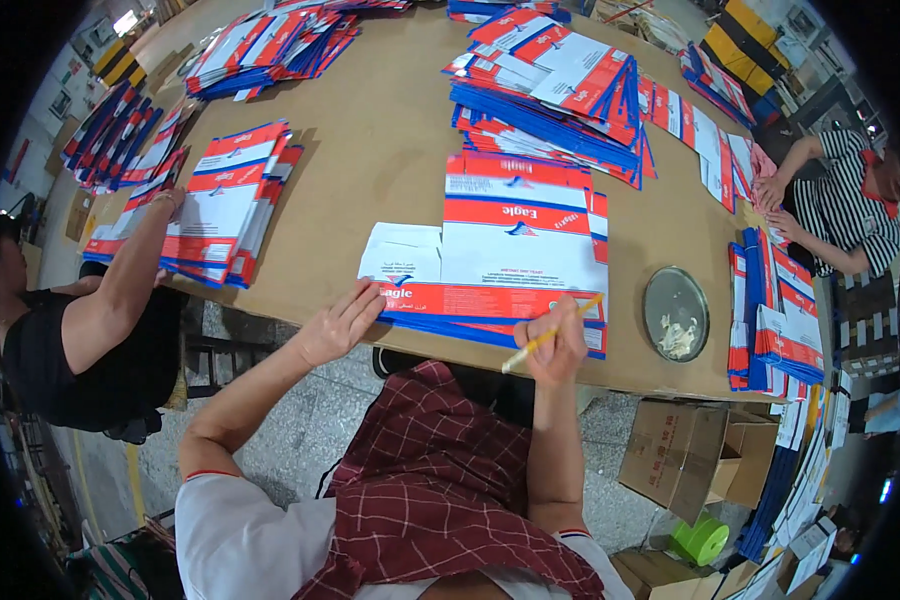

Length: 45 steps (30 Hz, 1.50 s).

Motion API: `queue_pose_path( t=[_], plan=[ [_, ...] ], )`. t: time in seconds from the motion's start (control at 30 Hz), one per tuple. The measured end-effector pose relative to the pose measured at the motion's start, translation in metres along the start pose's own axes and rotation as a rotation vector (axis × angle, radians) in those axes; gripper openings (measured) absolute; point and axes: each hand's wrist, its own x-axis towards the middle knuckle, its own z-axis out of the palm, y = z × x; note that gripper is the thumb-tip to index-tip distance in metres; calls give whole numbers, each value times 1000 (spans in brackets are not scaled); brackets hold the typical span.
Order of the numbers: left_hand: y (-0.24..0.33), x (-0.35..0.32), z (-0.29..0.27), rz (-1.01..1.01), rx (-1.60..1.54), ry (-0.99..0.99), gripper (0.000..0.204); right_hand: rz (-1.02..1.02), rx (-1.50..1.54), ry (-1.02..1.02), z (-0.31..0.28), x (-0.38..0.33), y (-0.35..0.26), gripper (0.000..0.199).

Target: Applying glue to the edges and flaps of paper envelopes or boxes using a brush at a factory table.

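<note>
In front of me at the table's near edge lies a stack of flat cardboard box blanks (525, 255), printed red, white and blue. My left hand (342, 325) rests on the lower left of the top blank, its fingers stretched out flat beside a white flap (400, 250). My right hand (555, 342) is closed round a slim yellow brush (530, 350), held slantwise over the stack's lower right edge. One end of it points up to the right, and its pale end points down left. Right of the stack sits a round dark dish (676, 285) holding creamy white paste (678, 338).
Taller piles of blanks (555, 90) stand behind, with others (775, 310) on the right. A person (90, 330) on the left reaches over a stack (220, 200); another person (850, 200) works on the right. Below the table are an open carton (675, 460) and a green spool (700, 540).
</note>
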Motion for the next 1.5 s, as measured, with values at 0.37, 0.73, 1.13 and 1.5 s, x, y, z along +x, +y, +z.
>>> queue_pose_path(
  t=[0.37,0.73,1.13,1.5],
  plan=[
    [3,43,-25,-265,-350,-62,37,14,-138,462,-5,1,22,26],
    [16,87,26,-612,-306,76,40,25,-149,567,-2,3,22,25],
    [16,91,26,-578,-365,40,46,33,-191,553,-8,8,21,21],
    [24,80,32,-663,-502,320,32,-9,-351,619,3,13,24,11]
  ],
)
